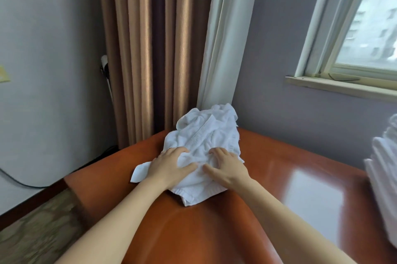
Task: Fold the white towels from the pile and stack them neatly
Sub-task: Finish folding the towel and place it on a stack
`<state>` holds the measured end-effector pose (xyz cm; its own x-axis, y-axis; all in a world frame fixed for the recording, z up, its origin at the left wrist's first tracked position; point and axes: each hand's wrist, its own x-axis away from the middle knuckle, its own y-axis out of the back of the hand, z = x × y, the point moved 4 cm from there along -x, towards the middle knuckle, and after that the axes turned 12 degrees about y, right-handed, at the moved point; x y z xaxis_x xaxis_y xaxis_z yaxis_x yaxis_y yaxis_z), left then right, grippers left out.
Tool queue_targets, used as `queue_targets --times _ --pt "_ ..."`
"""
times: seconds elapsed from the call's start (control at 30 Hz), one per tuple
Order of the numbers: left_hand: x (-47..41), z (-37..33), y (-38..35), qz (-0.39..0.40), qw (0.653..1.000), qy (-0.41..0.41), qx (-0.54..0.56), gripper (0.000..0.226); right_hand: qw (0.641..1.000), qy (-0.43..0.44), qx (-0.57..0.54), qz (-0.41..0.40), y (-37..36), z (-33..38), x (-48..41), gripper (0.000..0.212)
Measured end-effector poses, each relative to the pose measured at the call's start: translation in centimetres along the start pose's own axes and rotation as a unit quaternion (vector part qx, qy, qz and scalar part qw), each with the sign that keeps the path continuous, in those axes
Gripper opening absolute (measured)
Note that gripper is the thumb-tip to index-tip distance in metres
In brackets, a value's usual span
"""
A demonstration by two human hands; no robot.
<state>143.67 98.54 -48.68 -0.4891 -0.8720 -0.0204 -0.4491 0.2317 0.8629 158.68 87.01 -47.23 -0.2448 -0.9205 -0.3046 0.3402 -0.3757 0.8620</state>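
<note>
A crumpled pile of white towels (206,134) lies on the far left part of a glossy reddish-brown table (214,231), reaching up to the curtain. My left hand (169,166) rests on the near left of the pile, fingers spread over the cloth. My right hand (227,167) lies beside it on the near right, fingers pointing away from me. Both thumbs point toward each other over a wrinkled towel. At the right edge of the view stands a stack of white towels (384,169), partly cut off.
Brown curtains (150,49) and a white sheer curtain (225,38) hang behind the table's corner. A window (365,27) with a sill is on the right wall. A black cable (19,182) runs along the left wall near the floor.
</note>
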Motion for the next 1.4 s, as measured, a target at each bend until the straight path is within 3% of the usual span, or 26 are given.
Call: queue_targets --times 0.1,0.33,0.43,0.53,0.63,0.77,0.87,1.0,1.17,1.27,1.4 --pt "3.0 0.3 0.9 0.000 0.999 0.020 0.038 0.070 1.000 0.002 -0.004 0.012 0.7 1.4 3.1 0.056" --pt "7.3 -1.6 3.3 -0.024 0.990 0.057 -0.125 0.030 0.993 -0.030 -0.070 0.090 2.2 3.2 8.4 0.069" --pt "8.8 -3.6 6.0 -0.092 0.996 0.017 -0.010 0.032 0.976 -0.044 -0.169 0.131 4.1 3.2 9.6 0.089" --pt "10.9 -7.5 7.9 -0.070 0.979 -0.086 0.169 0.035 0.986 0.026 -0.167 0.014 8.2 4.5 9.6 0.095" --pt "13.8 -11.4 8.2 -0.032 0.955 -0.182 0.234 0.037 0.984 0.121 -0.110 -0.076 12.5 5.9 10.2 0.087" --pt "17.4 -15.4 8.1 -0.003 0.914 -0.281 0.292 0.034 0.975 0.165 -0.110 -0.103 16.2 6.4 12.3 0.045" --pt "19.3 -17.3 8.0 -0.026 0.898 -0.311 0.310 0.022 0.970 0.114 -0.168 -0.134 18.6 5.3 15.0 0.018" --pt "21.1 -19.6 6.7 -0.063 0.893 -0.320 0.311 0.014 0.965 0.089 -0.169 -0.178 21.2 3.4 20.6 0.019" --pt "24.1 -23.1 1.2 -0.024 0.893 -0.324 0.312 0.036 0.972 0.041 -0.124 -0.194 23.0 1.2 28.8 0.035" --pt "26.9 -25.2 -2.4 0.017 0.887 -0.344 0.308 0.054 0.985 -0.047 -0.090 -0.142 23.4 -1.0 34.5 0.048" --pt "31.5 -27.7 -6.7 0.123 0.892 -0.344 0.266 0.054 0.978 -0.203 0.038 -0.026 23.5 -4.1 41.8 0.065"
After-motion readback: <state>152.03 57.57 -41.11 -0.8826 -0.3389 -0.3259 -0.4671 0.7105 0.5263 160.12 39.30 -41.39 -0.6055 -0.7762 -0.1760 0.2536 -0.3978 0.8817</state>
